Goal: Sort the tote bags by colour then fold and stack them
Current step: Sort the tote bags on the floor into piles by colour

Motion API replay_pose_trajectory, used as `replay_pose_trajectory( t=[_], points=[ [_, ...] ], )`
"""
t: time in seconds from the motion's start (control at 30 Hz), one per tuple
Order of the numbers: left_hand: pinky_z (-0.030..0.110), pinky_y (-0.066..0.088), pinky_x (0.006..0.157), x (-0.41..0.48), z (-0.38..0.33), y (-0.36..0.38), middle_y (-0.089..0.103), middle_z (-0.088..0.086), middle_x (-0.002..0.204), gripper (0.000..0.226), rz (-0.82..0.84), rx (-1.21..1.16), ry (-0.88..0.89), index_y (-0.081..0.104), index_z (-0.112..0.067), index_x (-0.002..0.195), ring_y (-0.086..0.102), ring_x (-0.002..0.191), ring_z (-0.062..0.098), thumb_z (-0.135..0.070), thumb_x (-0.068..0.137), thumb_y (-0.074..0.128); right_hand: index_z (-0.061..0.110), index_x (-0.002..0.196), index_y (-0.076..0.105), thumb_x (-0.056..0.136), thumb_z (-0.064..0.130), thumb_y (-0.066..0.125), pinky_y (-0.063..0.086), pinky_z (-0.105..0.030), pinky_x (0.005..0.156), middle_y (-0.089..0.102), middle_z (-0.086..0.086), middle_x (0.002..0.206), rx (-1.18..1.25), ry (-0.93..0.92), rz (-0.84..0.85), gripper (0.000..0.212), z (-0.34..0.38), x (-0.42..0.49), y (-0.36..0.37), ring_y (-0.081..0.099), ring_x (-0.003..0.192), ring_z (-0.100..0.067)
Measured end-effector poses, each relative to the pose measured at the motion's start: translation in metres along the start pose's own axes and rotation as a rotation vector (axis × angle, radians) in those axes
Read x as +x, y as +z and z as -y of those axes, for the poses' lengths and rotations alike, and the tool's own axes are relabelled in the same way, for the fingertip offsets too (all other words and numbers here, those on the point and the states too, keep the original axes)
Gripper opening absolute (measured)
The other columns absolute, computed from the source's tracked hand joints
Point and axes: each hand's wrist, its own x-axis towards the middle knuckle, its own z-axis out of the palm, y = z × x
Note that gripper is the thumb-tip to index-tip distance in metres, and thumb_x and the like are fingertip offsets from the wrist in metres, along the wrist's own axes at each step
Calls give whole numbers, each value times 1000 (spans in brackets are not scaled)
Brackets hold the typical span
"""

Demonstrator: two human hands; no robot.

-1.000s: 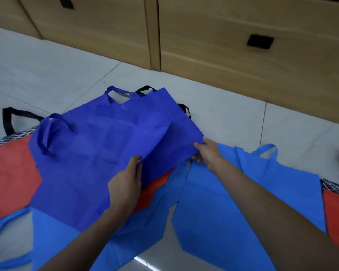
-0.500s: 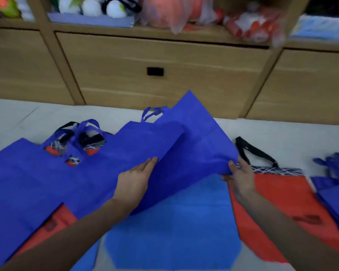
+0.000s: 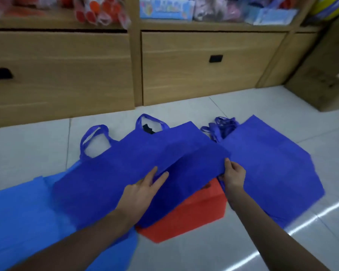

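Near L corner, light blue bag (image 3: 18,212): flat on floor (image 3: 27,149), running down to bottom edge; R part hidden under dark blue tote (image 3: 125,163) & L forearm.
Red bag (image 3: 188,218): flat on floor btwn the two forearms, nearer than both hands; far part covered by dark blue tote.
L hand (image 3: 143,189): back up, fingers straight & a bit spread, tips slid under a raised fold of dark blue tote; flat against cloth, no curl seen.
R hand (image 3: 234,176): clamped on R near corner of dark blue tote, thumb on top, other fingers curled under the edge.
Dark blue tote: stretched btwn both hands, R end lifted off floor; bulk spread to L of & beyond L hand, lying over red bag & light blue bag; two handle loops at far end, toward drawers (image 3: 204,75).
Black strap bit (image 3: 148,129): seen through the far handle loop; its bag hidden.
Dark blue pile (image 3: 272,169): on floor just R of R hand, L edge behind that hand; handles bunched at far L corner; no. of bags can't tell.
Floor: pale tiles, bright light streaks at near R.
Drawers: wood fronts w/ black slot pulls, beyond all the bags.
Shelf (image 3: 213,27): above drawers, blurred colourful packs, contents unreadable.
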Motion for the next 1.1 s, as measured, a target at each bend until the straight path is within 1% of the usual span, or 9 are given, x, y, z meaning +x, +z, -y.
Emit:
replay_pose_trajectory(
  t=[0.13,0.27,0.4,0.53,0.63,0.73,0.87,0.97,1.1],
  points=[
    [26,53,56,19,-50,21,60,5,127,74,144,-87,-32,68,-16,114,68,76,12,0,42,78,12,118,46,94,23,57,54,-33,76,61,-6,104,368,196,88,28,-20,10,-17,61,90,-18],
    [35,46,99,20,-68,49,27,6,153,66,249,-139,89,39,-2,138,46,129,17,-9,77,62,14,122,36,92,-7,47,51,-26,49,58,-7,91,254,199,183,39,-48,-7,-4,56,69,-19],
    [31,56,77,25,-76,47,40,9,146,95,264,-211,84,34,-5,138,55,120,17,-12,52,73,7,130,40,93,-9,39,48,-35,69,50,-6,85,84,63,95,41,-38,15,-16,50,75,-20],
    [38,57,74,45,-91,42,38,12,145,89,195,-213,117,35,-1,136,52,123,22,-11,54,68,9,132,45,96,-1,38,40,-22,77,52,-10,113,11,3,-148,38,4,79,-78,49,92,-16],
    [40,57,76,67,-111,44,35,10,145,67,179,-247,151,33,-1,137,50,124,22,-14,71,38,9,128,51,95,2,42,41,-26,84,56,-13,122,-51,-7,-338,35,22,130,-142,51,94,-17],
    [40,56,77,93,-144,50,37,13,147,80,238,-315,133,30,-1,139,50,126,23,-10,65,58,6,122,54,92,1,41,45,-28,84,59,-14,120,-112,5,-470,33,27,159,-192,52,90,-19],
    [42,28,112,135,-195,50,-16,3,156,80,300,-399,130,-19,-13,144,1,145,18,-11,90,40,6,133,43,93,10,48,39,-41,102,48,-15,134,-319,29,-622,40,13,162,-227,48,118,-28],
    [40,3,118,151,-221,52,-19,-11,155,61,432,-636,118,-18,-34,144,-12,144,13,-45,99,22,5,125,48,93,10,48,44,-38,90,51,-14,125,-297,-14,-402,33,-20,134,-205,52,108,-27],
    [41,-1,116,132,-182,76,-18,-6,155,95,498,-462,126,-26,-34,136,-10,145,18,-82,54,-29,16,90,51,93,28,56,46,-32,63,62,-16,99,-145,243,46,13,-65,85,-139,60,74,-22]
  ],
)
